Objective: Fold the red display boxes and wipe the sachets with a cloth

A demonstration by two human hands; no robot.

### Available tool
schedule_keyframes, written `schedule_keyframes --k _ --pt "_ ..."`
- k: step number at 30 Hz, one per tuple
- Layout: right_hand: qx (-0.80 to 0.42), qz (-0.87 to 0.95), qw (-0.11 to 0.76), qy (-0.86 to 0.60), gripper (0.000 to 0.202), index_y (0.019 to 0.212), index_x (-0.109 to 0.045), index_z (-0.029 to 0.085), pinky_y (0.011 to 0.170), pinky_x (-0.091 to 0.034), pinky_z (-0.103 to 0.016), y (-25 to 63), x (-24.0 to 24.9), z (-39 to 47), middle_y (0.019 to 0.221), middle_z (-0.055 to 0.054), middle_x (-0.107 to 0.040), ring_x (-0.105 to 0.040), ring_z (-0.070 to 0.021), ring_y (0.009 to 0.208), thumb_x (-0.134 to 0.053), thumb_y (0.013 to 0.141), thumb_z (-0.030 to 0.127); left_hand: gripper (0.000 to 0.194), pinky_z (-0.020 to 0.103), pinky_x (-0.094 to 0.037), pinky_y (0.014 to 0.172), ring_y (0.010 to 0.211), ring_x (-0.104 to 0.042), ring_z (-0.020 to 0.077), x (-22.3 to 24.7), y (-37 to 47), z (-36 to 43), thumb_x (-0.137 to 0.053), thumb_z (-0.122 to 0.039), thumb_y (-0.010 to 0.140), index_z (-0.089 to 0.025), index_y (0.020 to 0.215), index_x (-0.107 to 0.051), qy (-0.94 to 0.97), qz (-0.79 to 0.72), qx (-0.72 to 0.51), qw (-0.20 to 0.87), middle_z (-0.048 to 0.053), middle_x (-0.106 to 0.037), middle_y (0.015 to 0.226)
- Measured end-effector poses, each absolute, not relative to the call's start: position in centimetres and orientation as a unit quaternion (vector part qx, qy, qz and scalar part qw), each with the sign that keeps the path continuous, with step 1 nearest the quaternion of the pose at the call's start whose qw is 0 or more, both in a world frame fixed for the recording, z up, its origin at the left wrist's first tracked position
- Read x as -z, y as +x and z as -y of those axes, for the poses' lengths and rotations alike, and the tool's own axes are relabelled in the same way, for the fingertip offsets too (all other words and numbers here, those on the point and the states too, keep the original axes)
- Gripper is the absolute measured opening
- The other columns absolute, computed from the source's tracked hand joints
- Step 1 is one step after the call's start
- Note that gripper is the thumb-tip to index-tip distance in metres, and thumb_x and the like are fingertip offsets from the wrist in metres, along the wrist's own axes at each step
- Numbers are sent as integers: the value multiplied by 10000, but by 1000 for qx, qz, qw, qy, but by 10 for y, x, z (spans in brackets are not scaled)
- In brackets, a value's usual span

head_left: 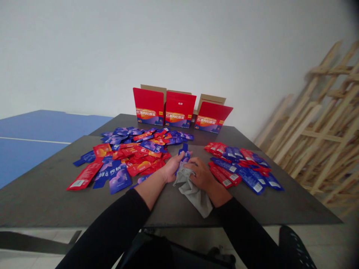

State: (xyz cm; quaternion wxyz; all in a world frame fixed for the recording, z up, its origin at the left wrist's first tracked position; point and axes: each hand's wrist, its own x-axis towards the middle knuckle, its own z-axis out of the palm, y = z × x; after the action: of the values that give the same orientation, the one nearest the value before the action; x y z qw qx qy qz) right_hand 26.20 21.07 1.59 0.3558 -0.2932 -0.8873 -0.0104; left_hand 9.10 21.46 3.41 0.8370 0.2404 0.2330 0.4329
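Observation:
In the middle of the table my left hand (171, 169) grips a blue pouch (184, 148), whose narrow spout end points away from me. My right hand (200, 173) is closed on a grey cloth (193, 192) and presses it against the lower part of that pouch. The cloth's loose end trails down toward the table's front edge. Left of my hands spreads a heap of red and blue pouches (140, 157). To their right lies a second group of red and blue pouches (238, 164), many with barcode labels facing up.
Three red cartons with raised flaps, a left one (150, 106), a middle one (179, 109) and a right one (212, 117), stand at the back of the dark table (36, 198). Wooden frames (319, 130) lean at the right. A blue table (33, 153) adjoins at left.

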Motion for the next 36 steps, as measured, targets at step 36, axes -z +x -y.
schedule_keyframes --k 36 --pt "50 804 477 -351 370 1206 -554 235 914 -485 -432 253 -15 -208 1116 -93 -465 -506 -240 1045 -507 840 207 649 329 -522 743 756 -683 230 -28 103 -203 -428 -721 840 -125 931 -668 262 -263 -281 885 119 -712 787"
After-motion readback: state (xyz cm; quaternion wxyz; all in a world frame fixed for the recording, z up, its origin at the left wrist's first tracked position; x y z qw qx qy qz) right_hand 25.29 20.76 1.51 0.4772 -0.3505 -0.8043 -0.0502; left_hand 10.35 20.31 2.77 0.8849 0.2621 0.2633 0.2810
